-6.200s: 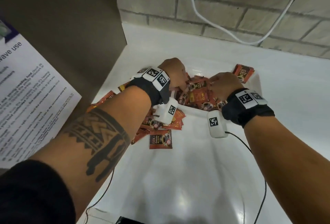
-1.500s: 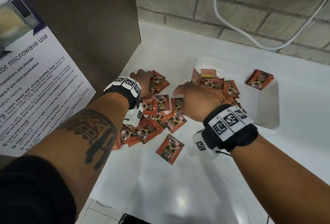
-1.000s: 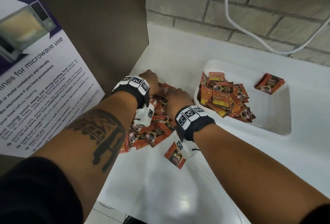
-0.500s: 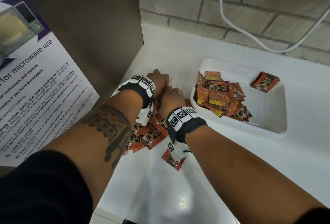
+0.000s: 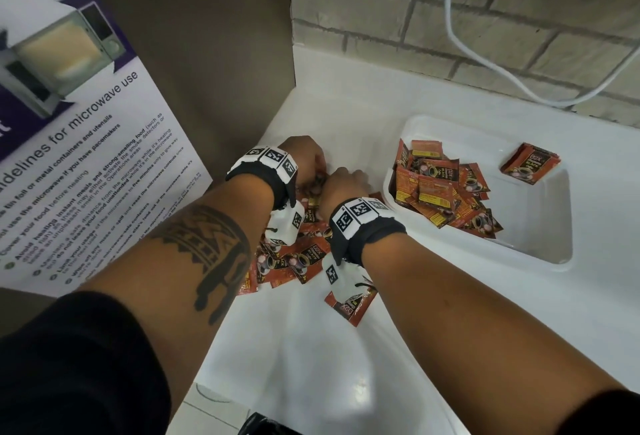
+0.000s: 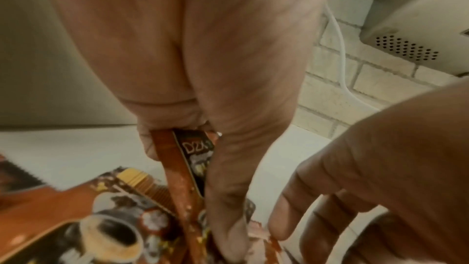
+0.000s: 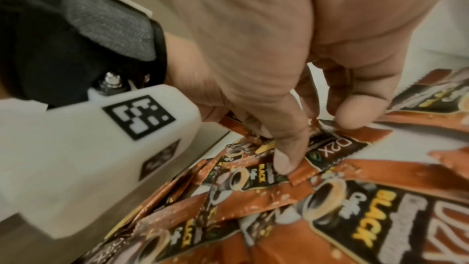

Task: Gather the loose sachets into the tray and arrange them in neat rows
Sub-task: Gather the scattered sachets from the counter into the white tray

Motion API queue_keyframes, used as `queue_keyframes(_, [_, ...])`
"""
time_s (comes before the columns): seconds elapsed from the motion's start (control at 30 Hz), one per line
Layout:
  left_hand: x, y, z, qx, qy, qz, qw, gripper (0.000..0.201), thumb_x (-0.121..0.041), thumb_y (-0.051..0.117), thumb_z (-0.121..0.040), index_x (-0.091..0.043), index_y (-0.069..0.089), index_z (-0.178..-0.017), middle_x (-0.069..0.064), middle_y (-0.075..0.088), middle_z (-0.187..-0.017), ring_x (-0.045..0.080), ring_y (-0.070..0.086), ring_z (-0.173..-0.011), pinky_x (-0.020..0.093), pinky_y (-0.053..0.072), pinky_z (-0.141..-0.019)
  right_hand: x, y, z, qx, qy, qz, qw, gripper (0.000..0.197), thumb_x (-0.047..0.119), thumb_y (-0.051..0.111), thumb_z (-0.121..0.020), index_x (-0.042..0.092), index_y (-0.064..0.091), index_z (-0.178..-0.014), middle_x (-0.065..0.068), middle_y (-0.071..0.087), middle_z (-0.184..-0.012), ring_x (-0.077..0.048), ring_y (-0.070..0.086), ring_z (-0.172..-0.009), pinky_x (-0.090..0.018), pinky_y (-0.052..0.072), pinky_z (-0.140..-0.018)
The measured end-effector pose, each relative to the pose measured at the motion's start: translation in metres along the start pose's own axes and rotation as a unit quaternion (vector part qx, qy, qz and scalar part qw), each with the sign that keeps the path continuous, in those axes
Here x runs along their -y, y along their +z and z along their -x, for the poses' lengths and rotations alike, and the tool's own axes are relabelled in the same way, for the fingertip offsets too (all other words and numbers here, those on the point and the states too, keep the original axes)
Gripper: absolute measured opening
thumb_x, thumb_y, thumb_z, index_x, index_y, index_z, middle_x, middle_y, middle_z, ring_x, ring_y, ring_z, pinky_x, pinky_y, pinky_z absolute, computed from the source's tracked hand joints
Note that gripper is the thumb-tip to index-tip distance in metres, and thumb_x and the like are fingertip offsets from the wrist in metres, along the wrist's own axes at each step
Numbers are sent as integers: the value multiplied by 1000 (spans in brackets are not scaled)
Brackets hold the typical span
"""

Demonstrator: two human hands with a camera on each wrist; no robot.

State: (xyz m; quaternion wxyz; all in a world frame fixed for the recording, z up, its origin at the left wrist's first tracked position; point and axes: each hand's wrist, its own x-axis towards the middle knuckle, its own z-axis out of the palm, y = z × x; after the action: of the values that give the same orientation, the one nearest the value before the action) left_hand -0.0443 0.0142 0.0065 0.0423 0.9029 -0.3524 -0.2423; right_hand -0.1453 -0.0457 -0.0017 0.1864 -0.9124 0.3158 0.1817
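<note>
Red-and-black coffee sachets (image 5: 301,261) lie in a loose heap on the white counter, left of the white tray (image 5: 533,230). In the tray's left end sits a jumbled pile of sachets (image 5: 440,192), and a single sachet (image 5: 530,168) leans on its far right rim. My left hand (image 5: 306,161) is at the far end of the heap and holds a few sachets (image 6: 193,160) upright between thumb and fingers. Close beside it, my right hand (image 5: 343,185) pinches a sachet (image 7: 330,148) in the heap between thumb (image 7: 286,160) and curled fingers (image 7: 355,113).
A brown panel (image 5: 207,53) with a microwave-use poster (image 5: 69,157) closes off the left side. A brick wall (image 5: 485,1) with a white cable (image 5: 485,64) runs behind. One sachet (image 5: 353,306) lies apart under my right wrist. The counter's front edge (image 5: 214,396) is at the lower left.
My right hand has come from near the tray to the loose heap beside my left hand. Over the last half second both hands have stayed there, working at the sachets.
</note>
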Motion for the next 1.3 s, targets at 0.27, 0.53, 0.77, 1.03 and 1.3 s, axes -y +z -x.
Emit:
queue_keyframes(0.27, [7,-1,6,30,-5,-4,1000,48,-12,81,-82,-13,69,-128,5,69,-125,24,65,-110,24,47,-82,3,-3,-2,34,3,-7,999,74,18,77,-81,3,36,-140,-11,48,-135,-32,50,-127,-38,46,-95])
queue_keyframes(0.53, [22,-24,13,-7,-96,-12,995,43,-43,84,-79,-5,67,-88,9,66,-83,21,57,-64,26,39,-51,-13,-21,2,-6,-43,-9,999,46,11,70,-87,5,50,-127,-14,62,-125,-32,60,-116,-36,49,-93])
queue_keyframes(0.77, [42,-2,27,45,-140,-47,988,44,-43,90,-70,-6,72,-85,9,71,-77,24,71,-71,26,55,-57,-14,-25,26,78,-163,8,984,31,22,82,-79,19,73,-109,2,69,-101,-14,61,-85,-25,47,-70])
queue_keyframes(1.03, [31,16,16,-18,-174,58,983,39,-28,81,-82,-1,63,-104,14,71,-104,28,63,-80,31,50,-70,13,9,10,87,-172,91,977,60,24,84,-77,8,60,-129,-16,45,-136,-31,55,-116,-36,51,-91])
queue_keyframes(1.3, [34,22,15,-6,-125,100,987,21,-21,78,-80,-5,74,-92,11,74,-91,25,67,-77,29,52,-68,2,5,5,77,-169,65,981,60,22,84,-77,6,54,-127,-10,64,-122,-28,61,-112,-29,45,-82])
